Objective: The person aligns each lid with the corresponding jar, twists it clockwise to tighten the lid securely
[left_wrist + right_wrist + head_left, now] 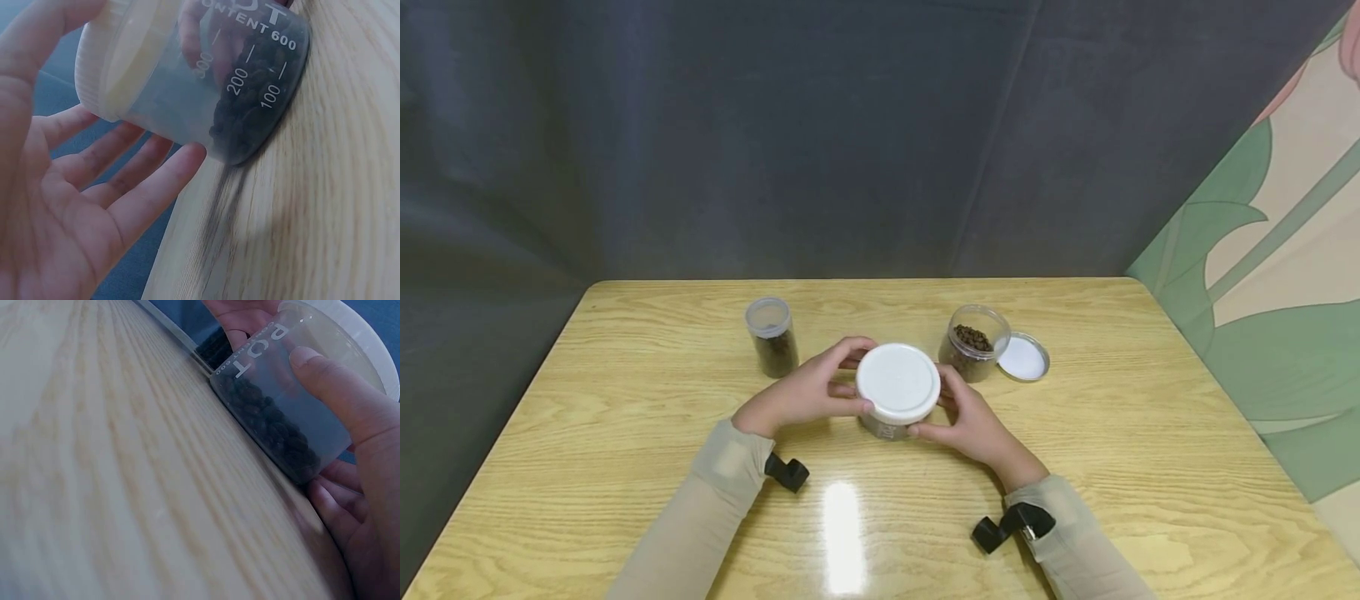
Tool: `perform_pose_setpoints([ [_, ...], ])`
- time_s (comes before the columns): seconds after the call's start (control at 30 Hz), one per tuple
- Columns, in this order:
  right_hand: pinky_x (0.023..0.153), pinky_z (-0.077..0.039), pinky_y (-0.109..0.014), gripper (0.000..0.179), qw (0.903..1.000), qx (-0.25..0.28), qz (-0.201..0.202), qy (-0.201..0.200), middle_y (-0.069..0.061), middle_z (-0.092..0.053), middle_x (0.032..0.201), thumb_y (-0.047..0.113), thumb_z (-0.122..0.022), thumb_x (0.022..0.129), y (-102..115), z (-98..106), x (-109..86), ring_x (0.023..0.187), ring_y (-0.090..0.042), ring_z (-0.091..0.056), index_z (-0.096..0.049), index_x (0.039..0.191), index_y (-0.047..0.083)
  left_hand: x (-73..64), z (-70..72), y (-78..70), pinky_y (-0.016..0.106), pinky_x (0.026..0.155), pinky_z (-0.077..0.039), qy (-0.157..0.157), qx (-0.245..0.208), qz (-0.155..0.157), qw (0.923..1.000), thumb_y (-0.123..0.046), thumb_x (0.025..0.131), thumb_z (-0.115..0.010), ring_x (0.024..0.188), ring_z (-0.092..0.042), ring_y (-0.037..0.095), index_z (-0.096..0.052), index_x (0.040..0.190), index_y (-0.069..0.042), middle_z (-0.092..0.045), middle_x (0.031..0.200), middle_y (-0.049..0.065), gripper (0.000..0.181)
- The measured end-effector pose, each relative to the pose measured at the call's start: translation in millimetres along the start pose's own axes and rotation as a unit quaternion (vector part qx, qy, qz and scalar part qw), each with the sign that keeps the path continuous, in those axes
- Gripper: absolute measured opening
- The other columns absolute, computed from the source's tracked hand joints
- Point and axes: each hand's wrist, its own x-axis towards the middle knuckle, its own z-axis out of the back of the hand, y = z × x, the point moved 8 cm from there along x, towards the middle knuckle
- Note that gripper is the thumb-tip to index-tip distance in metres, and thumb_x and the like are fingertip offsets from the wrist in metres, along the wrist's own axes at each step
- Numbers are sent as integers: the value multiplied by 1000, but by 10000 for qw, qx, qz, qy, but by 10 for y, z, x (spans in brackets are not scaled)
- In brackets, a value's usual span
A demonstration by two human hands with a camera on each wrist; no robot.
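A clear plastic jar [883, 430] with a white lid [898, 382] stands on the table between the two hands. Dark beans fill the lower part of the jar [269, 422], and white print with a measuring scale marks its side. My left hand [808, 393] holds it from the left, thumb at the lid's near edge and fingers round the far side. From the right, my right hand [973, 423] grips the jar's body, with the thumb on its near wall. The lid sits on top of the jar.
Behind the left hand stands a tall clear jar [772, 343] with dark contents. A lidless jar of brown beans [972, 354] stands behind the right hand, with a round lid [1024, 357] beside it. A dark curtain [820, 142] hangs behind the wooden table [625, 400].
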Motion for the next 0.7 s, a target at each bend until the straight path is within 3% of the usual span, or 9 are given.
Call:
perform_pose_setpoints([
  [0.3, 111, -45, -35, 80, 10000, 5, -48, -4, -18, -51, 144, 4, -89, 77, -14, 3, -1, 133, -34, -50, -45, 143, 1, -9, -17, 6, 38, 105, -51, 169, 79, 1, 9998, -14, 94, -75, 141, -40, 29, -26, 160, -13, -37, 156, 10, 82],
  [0.6, 111, -45, -33, 80, 10000, 11, -43, -4, -16, -50, 146, 4, -89, 77, -8, -3, 1, 135, -33, -48, -45, 143, 2, 2, -21, 16, 30, 101, -54, -14, -223, 101, 9997, -6, 87, -81, 137, -41, 32, -23, 149, -2, -39, 147, 17, 85],
  [0.7, 111, -45, -33, 80, 10000, 5, -42, -5, -16, -50, 146, 4, -89, 76, -3, -5, 0, 134, -33, -49, -45, 143, 2, 2, -23, 7, 30, 101, -54, -26, -202, 118, 9997, -7, 87, -81, 137, -42, 31, -27, 147, -4, -41, 145, 17, 81],
])
